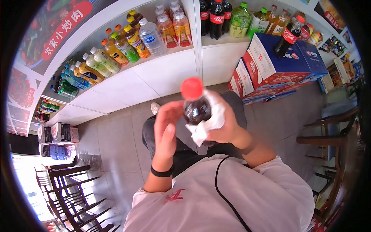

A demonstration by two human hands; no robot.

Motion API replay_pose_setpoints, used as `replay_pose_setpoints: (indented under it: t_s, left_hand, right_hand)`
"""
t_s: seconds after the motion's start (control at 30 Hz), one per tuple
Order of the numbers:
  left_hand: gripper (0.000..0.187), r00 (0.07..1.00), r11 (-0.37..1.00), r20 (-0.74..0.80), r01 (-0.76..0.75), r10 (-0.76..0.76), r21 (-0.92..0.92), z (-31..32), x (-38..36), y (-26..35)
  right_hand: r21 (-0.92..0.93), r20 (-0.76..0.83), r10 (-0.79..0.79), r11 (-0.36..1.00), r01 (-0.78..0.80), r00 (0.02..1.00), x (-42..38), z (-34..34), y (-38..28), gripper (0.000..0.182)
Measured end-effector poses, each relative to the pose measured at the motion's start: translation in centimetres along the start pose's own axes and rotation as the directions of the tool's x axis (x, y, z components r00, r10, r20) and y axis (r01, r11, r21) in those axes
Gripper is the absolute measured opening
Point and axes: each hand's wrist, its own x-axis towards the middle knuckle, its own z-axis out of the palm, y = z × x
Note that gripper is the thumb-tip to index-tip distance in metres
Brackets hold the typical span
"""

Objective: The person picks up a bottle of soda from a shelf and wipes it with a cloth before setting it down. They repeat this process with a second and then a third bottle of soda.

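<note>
Between both hands, the cola bottle [197, 110] stands upright, the right hand [224, 125] pressing a white cloth [210, 123] around it; the half-spread left hand [166, 129] should steady its side while wiping.

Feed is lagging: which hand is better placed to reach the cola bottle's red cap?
Left, probably. The left hand is open beside the cola bottle, near its red cap; the right hand grips the bottle with a white cloth.
</note>
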Motion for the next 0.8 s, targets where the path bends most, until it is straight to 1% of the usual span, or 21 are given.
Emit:
replay_pose_setpoints:
  t_s: [0.03,0.07,0.1,0.13,0.17,0.2,0.23,0.3,0.33,0.4,0.43,0.47,0.5,0.53,0.57,0.63,0.67,0.7,0.73,0.77,0.8]
  left_hand:
    - [0.068,0.992,0.992,-0.025,-0.125,0.126,0.020,1.0,0.4,1.7]
    - [0.072,0.992,0.990,0.009,-0.129,0.129,0.063,1.5,0.3,2.7]
    - [0.076,0.990,0.985,0.043,-0.135,0.131,0.107,1.8,0.2,3.6]
    - [0.073,0.986,0.978,0.123,-0.135,0.116,0.160,1.8,0.3,4.3]
    - [0.061,0.992,0.971,0.081,-0.112,0.097,0.213,2.4,0.2,4.5]
    - [0.054,0.990,0.971,0.097,-0.118,0.099,0.210,1.9,0.2,4.4]
    - [0.047,0.988,0.970,0.115,-0.123,0.101,0.208,1.4,0.1,4.1]
    - [0.041,0.977,0.960,0.119,-0.197,0.176,0.200,1.3,-0.1,4.0]
    - [0.039,0.970,0.953,0.118,-0.231,0.211,0.197,1.3,-0.3,4.0]
    - [0.037,0.966,0.948,0.004,-0.253,0.257,0.192,1.5,-0.6,4.4]
    - [0.036,0.959,0.945,-0.055,-0.264,0.279,0.192,1.5,-0.8,4.5]
    - [0.036,0.926,0.926,-0.092,-0.354,0.366,0.128,1.1,-0.5,4.5]
    - [0.037,0.915,0.927,-0.149,-0.367,0.374,0.072,0.4,-0.3,4.6]
    - [0.037,0.902,0.923,-0.206,-0.384,0.379,0.017,-0.4,-0.1,4.8]
    - [0.038,0.887,0.915,-0.265,-0.402,0.379,-0.036,-0.8,0.0,4.9]
    - [0.036,0.889,0.917,-0.257,-0.399,0.380,-0.025,-0.9,0.1,5.2]
    - [0.035,0.899,0.927,-0.251,-0.374,0.359,-0.016,-1.0,0.0,5.2]
    - [0.034,0.910,0.938,-0.246,-0.347,0.335,-0.006,-1.1,-0.2,5.2]
    - [0.034,0.903,0.936,-0.260,-0.352,0.343,0.014,-1.1,-0.3,5.1]
    - [0.034,0.891,0.929,-0.275,-0.369,0.361,0.024,-1.1,-0.2,5.1]
    - [0.033,0.879,0.922,-0.291,-0.386,0.379,0.035,-1.2,-0.1,5.1]
  right_hand:
    - [-0.099,0.051,-0.055,0.993,0.059,0.997,-0.2,0.2,0.0,0.090]
    - [-0.148,0.083,0.029,0.989,-0.016,0.996,-0.4,0.8,-0.6,0.090]
    - [-0.217,0.116,-0.011,0.975,0.036,0.993,-0.4,1.4,-0.3,0.091]
    - [-0.250,0.167,-0.027,0.966,0.069,0.986,-0.5,1.9,-0.5,0.090]
    - [-0.282,0.218,-0.042,0.954,0.104,0.975,-0.7,2.3,-0.8,0.089]
    - [-0.232,0.245,-0.029,0.969,0.088,0.969,-0.9,2.5,-0.8,0.086]
    - [-0.241,0.268,-0.006,0.968,0.074,0.964,-1.3,2.7,-0.4,0.085]
    - [-0.156,0.333,-0.005,0.986,0.060,0.943,-1.1,3.0,-0.4,0.085]
    - [-0.145,0.329,-0.014,0.987,0.065,0.944,-1.3,3.0,0.0,0.084]
    - [-0.119,0.328,-0.028,0.990,0.070,0.944,-2.0,3.2,1.2,0.082]
    - [-0.125,0.342,0.023,0.992,0.021,0.940,-2.0,3.2,1.1,0.080]
    - [-0.131,0.356,0.071,0.991,-0.026,0.932,-1.9,3.0,1.1,0.078]
    - [-0.139,0.370,0.118,0.988,-0.071,0.922,-1.7,2.9,1.1,0.076]
    - [-0.217,0.370,0.063,0.976,0.020,0.927,-2.1,3.0,2.2,0.070]
    - [-0.205,0.358,0.082,0.979,-0.007,0.930,-2.5,3.0,2.8,0.069]
    - [-0.178,0.332,0.122,0.982,-0.064,0.935,-3.3,3.1,3.7,0.069]
    - [-0.179,0.295,0.011,0.983,0.044,0.955,-3.7,3.2,4.4,0.059]
    - [0.003,0.299,0.070,0.997,-0.075,0.952,-4.1,3.3,5.0,0.055]
    - [0.184,0.314,0.128,0.964,-0.193,0.941,-4.5,3.3,5.6,0.052]
    - [0.286,0.309,0.166,0.923,-0.258,0.936,-4.9,3.2,6.5,0.051]
    - [0.315,0.273,0.216,0.901,-0.299,0.937,-5.3,3.0,7.3,0.051]
